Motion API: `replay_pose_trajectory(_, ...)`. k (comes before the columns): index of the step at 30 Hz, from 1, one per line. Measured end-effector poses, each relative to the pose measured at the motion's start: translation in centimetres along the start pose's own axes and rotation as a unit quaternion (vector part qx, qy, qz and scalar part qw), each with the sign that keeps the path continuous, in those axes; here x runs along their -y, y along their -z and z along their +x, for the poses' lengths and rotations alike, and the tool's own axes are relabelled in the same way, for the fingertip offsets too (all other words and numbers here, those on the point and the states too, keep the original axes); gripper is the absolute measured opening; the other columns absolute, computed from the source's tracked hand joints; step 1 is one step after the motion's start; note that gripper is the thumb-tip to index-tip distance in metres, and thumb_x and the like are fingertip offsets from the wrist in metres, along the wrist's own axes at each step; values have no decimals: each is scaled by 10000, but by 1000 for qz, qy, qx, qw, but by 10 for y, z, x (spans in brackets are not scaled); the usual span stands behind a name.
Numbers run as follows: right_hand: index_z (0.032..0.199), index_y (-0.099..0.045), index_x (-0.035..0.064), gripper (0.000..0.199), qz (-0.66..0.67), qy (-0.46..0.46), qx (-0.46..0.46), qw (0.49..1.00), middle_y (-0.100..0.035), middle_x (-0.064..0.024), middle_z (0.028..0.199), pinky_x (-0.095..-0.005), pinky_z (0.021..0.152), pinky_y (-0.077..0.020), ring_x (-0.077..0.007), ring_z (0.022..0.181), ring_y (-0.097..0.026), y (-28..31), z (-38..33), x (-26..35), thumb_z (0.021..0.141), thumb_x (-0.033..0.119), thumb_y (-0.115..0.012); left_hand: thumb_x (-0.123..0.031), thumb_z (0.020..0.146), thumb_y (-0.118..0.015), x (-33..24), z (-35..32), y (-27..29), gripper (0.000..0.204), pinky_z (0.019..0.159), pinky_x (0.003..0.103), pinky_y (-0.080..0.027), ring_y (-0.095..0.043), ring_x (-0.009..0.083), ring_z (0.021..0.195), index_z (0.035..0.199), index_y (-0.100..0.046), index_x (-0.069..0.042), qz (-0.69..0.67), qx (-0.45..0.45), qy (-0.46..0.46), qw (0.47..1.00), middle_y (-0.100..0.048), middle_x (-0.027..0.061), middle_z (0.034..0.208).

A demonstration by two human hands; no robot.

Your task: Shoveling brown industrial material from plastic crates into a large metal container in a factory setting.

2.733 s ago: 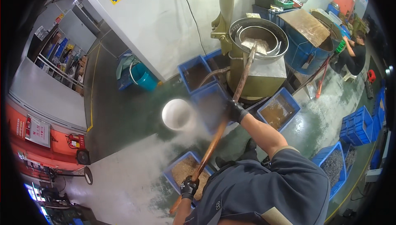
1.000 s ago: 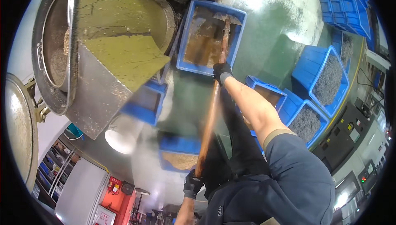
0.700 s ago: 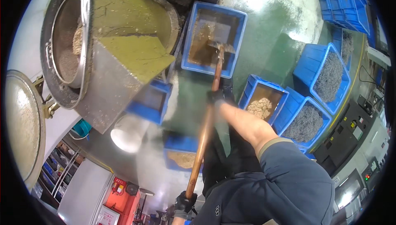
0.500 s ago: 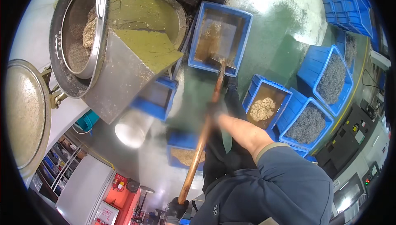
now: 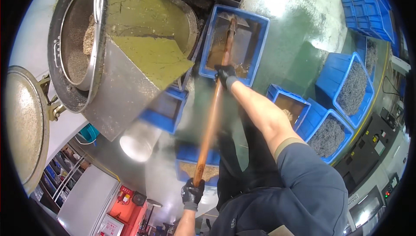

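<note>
Both my hands wear dark gloves and grip the long wooden handle of a shovel (image 5: 213, 114). My left hand (image 5: 192, 192) is closed round its near end, low in the picture. Farther forward, my right hand (image 5: 225, 75) wraps the handle at the near edge of a blue bin (image 5: 255, 58). The shovel's metal blade (image 5: 238, 21) reaches the far end inside that bin. Brown, wet-looking residue covers part of the bin's bottom, partly hidden by the handle.
At left stands a large tilted machine drum (image 5: 80, 37) with grainy material inside, beside a green-stained metal chute (image 5: 147, 58). Blue bins of grey shavings (image 5: 353, 88) line the right. A smaller blue bin (image 5: 162, 106) and a pale cylinder (image 5: 141, 143) stand below the chute.
The shovel blade has moved from the bin's near end to its far end. Both my hands have moved forward with the handle, the right one up to the bin's near edge.
</note>
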State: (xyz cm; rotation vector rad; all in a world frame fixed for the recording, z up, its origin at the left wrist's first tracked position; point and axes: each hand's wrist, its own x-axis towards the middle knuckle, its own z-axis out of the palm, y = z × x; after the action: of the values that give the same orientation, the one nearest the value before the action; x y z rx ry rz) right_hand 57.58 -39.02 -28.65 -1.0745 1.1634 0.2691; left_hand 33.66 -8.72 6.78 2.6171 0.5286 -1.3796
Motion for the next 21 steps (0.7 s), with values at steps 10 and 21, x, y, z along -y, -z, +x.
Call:
replay_pose_trajectory(10, 791, -644, -80, 303, -196, -16, 22, 980, -652, -229, 682, -424, 619, -519, -334, 688, -682, -21, -37, -18, 764, 218, -599, -386, 809, -700, 9, -35, -1, 334, 551, 387, -492, -663, 245, 560, 859, -637, -61, -133, 46, 101, 985, -633, 115, 581)
replay_pose_trajectory(21, 971, -578, -34, 292, -424, -72, 75, 900, -667, -196, 769, -435, 563, -527, -335, 686, -680, 10, -125, -168, 823, 217, -592, -393, 815, -690, 18, -117, 28, 351, 517, 414, -485, -647, 291, 551, 764, -608, -56, -61, 116, 104, 986, -629, 145, 601)
